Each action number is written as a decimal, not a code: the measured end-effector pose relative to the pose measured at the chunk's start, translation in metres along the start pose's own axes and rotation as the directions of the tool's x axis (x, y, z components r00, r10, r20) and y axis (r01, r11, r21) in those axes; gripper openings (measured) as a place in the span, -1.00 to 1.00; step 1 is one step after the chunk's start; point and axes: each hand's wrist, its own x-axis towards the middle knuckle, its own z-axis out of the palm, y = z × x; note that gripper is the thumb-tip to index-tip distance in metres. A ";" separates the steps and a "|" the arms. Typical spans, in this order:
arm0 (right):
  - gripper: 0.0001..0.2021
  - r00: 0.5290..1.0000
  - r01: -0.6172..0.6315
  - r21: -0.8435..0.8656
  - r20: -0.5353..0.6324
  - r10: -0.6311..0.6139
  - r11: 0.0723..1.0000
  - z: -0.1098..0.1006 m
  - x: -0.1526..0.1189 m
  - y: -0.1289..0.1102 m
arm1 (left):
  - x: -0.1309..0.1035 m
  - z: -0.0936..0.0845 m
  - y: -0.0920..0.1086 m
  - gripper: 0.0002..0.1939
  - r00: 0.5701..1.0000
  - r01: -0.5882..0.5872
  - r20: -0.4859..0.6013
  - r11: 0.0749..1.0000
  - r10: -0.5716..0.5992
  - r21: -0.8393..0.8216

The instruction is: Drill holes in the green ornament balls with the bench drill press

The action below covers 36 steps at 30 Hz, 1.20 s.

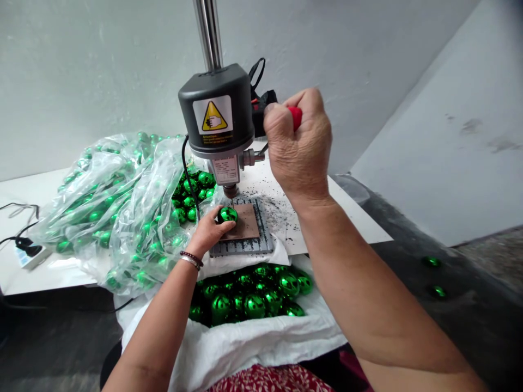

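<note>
A small bench drill press point(216, 111) with a dark grey head and a yellow warning sticker stands on the table. Its chuck point(231, 190) points down over a brown board point(247, 223) that lies on the slotted metal base point(265, 244). My left hand point(210, 231), with bracelets at the wrist, grips a shiny green ball point(227, 215) on the board, right under the drill bit. Up at the right of the head, my right hand point(302, 147) is wrapped round the red-knobbed lever point(296, 117).
Clear plastic bags point(134, 190) full of green balls cover the table's left side. More green balls point(253, 305) lie in a white sack point(261, 340) at my lap. Dark shavings point(281, 209) litter the white table point(347, 226). A power strip point(30, 255) sits far left; two balls point(438, 292) lie on the floor.
</note>
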 end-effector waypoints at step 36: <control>-0.61 0.952 -0.283 -0.239 0.045 0.302 0.929 -0.002 0.027 -0.041 | 0.007 0.004 0.006 -0.34 0.996 -0.091 0.029 0.992 0.089 0.086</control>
